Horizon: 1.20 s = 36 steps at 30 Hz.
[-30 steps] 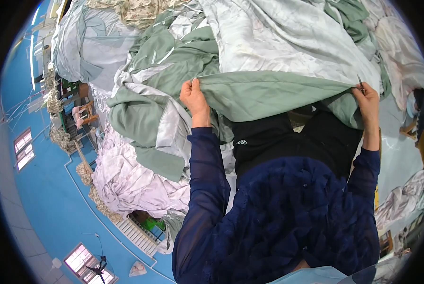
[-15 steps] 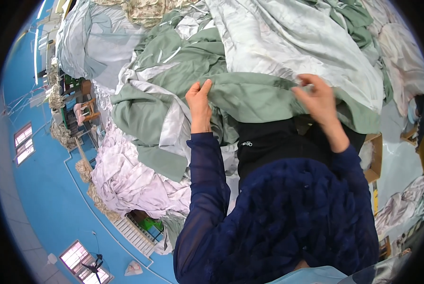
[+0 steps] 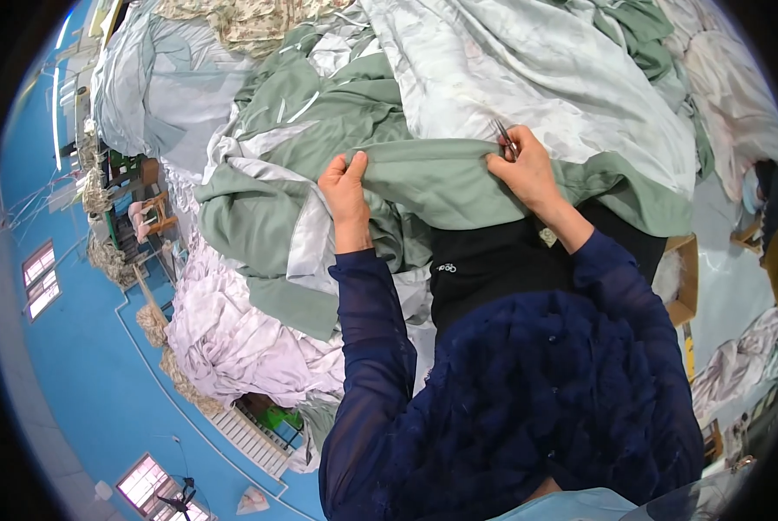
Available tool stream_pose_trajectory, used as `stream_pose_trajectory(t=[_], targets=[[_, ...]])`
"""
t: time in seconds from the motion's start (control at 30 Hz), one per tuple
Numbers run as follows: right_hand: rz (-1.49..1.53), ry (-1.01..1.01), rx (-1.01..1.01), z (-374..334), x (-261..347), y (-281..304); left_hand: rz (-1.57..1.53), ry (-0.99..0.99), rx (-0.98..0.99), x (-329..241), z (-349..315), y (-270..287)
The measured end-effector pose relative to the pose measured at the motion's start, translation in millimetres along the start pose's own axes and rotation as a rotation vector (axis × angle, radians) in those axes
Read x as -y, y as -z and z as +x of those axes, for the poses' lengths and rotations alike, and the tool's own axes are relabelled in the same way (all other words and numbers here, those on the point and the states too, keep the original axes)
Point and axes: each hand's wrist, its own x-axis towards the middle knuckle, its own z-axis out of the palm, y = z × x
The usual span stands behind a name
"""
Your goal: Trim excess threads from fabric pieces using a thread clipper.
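Observation:
A strip of sage-green fabric [image 3: 441,187] stretches between my hands, its folded upper edge running from one to the other, above my black apron. My left hand [image 3: 345,200] is closed on that edge, thumb on top. Farther right, my right hand [image 3: 532,174] pinches the same edge between thumb and fingers. Slim metal thread snips [image 3: 504,132] stick up out of the right hand, blades pointing away from me; their handle is hidden in the fingers. White marbled cloth [image 3: 545,87] lies just beyond, and more green fabric with white lining [image 3: 311,239] bunches at the left.
Pale lilac cloth [image 3: 250,334] is heaped at the left, and light grey-blue cloth [image 3: 180,95] at the far left. A cardboard box [image 3: 684,282] stands at my right side. Beige cloth [image 3: 727,95] hangs at the far right. A wooden chair [image 3: 156,213] is off to the left.
My right hand has moved left and a little up, from above the fabric to gripping its edge, and the snips now show. My left hand has shifted slightly left, still holding the fabric.

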Motion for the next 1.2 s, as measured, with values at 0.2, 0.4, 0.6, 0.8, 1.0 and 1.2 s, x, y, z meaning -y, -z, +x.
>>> stream_pose_trajectory(t=[0.2, 0.4, 0.6, 0.8, 1.0, 1.2], targets=[[0.082, -0.011, 0.025, -3, -10, 7, 0.015, 0.022, 0.008, 14, 6, 10], [-0.055, 0.069, 0.000, -5, -31, 14, -0.012, 0.035, -0.032, 32, 5, 15], [0.033, 0.001, -0.217, -4, -62, 46, -0.064, 0.040, -0.038, 15, 0, 15], [0.219, -0.045, -0.242, -3, -71, 69, -0.091, 0.032, -0.008, 13, 0, 32], [0.265, -0.034, -0.278, 0, -73, 78, -0.110, 0.037, -0.039, 12, 6, 49], [0.281, -0.067, -0.264, -1, -70, 89, -0.046, 0.038, -0.056, 11, 5, 56]])
